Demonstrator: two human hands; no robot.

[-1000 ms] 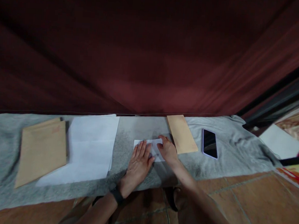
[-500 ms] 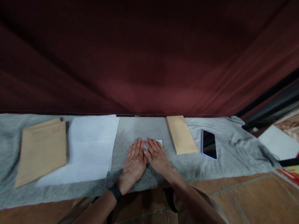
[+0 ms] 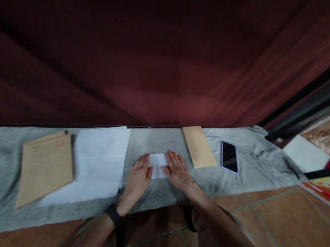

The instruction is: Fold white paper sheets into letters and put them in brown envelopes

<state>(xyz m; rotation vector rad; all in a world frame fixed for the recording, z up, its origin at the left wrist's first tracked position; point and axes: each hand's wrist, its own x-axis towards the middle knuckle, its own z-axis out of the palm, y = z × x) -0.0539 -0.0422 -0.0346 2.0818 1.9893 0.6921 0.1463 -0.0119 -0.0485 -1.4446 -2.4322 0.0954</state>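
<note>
A small folded paper (image 3: 158, 165) lay on the grey cloth (image 3: 234, 181), in the middle. The left hand (image 3: 137, 178) lay flat and open on the paper's left edge. The right hand (image 3: 178, 170) lay flat and open on its right edge. A big white sheet (image 3: 100, 160) and a brown envelope (image 3: 46, 166) lay to the left. A thin envelope (image 3: 198, 146) and a phone (image 3: 229, 156) lay to the right.

Two hands (image 3: 139, 174) (image 3: 177, 171), two brown envelopes (image 3: 46, 166) (image 3: 198, 146), one folded paper (image 3: 158, 164), one phone (image 3: 229, 156).
</note>
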